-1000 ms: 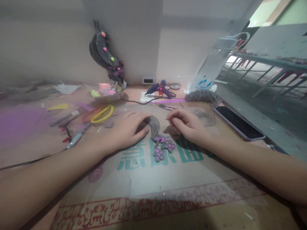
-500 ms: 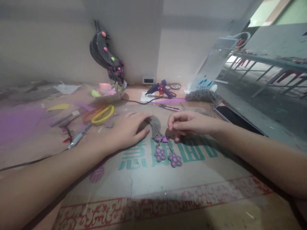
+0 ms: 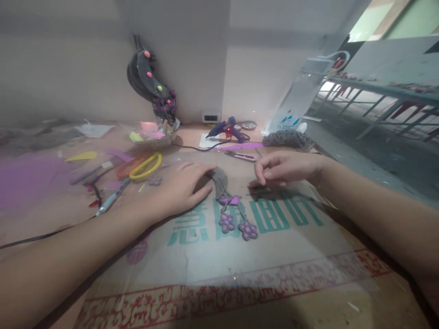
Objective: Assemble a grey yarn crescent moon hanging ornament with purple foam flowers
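My left hand [image 3: 187, 187] lies palm down on the table, fingers stretched and thumb apart, its fingertips touching the upper end of a grey crescent-shaped ornament [image 3: 220, 183]. From the crescent's lower end hang a small purple-and-grey piece [image 3: 229, 200] and two grey flowers with purple petals [image 3: 248, 230]. To the right of the ornament, my right hand [image 3: 276, 168] hovers near the tabletop. Its fingers are loosely bent and partly apart, with nothing visible in them. A pair of thread snips [image 3: 241, 156] lies just beyond my right hand.
Toward the back lie a blue glue gun [image 3: 226, 130], a bowl of colourful bits [image 3: 157, 139] and grey yarn [image 3: 288, 140]. Yellow-handled scissors [image 3: 146, 166] and a pen [image 3: 113, 197] are on the left. A larger dark crescent decoration [image 3: 146, 75] stands by the wall, a plastic bag [image 3: 291, 100] at right.
My right hand has moved right and slightly up, away from the ornament. My left hand stays on the crescent. The view has shifted slightly.
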The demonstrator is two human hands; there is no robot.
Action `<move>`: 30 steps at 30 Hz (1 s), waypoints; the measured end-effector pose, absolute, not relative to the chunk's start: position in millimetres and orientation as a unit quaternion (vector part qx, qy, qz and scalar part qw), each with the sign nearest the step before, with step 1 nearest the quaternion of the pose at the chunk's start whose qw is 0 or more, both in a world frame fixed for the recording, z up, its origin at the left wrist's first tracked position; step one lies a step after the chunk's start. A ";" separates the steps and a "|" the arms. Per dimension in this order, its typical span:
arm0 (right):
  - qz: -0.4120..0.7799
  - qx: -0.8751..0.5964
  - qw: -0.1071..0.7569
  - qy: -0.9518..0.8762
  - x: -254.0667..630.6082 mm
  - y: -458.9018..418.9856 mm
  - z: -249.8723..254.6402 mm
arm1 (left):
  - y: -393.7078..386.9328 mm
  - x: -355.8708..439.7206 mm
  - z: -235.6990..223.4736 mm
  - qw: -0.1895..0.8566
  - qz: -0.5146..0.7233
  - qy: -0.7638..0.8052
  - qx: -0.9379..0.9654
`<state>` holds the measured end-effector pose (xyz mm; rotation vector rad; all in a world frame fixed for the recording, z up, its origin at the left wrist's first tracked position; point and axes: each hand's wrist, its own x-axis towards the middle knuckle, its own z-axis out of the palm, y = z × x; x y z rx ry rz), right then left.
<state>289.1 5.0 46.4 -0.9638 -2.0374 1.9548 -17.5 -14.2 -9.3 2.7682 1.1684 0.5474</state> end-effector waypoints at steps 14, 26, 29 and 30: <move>0.095 -0.339 0.237 -0.905 234.1 -24.7 2.2 | -14.7 -16.7 -8.5 0.045 0.182 0.377 0.907; 0.052 -0.273 0.288 -0.916 234.1 -25.8 -0.1 | -14.3 -16.7 -8.4 0.050 0.177 0.374 0.909; 0.048 -0.257 0.283 -0.923 233.8 -28.6 0.7 | -15.6 -16.4 -6.8 0.044 0.179 0.375 0.908; 0.048 -0.255 0.279 -0.924 233.7 -29.1 0.7 | -16.1 -16.2 -6.2 0.039 0.179 0.371 0.910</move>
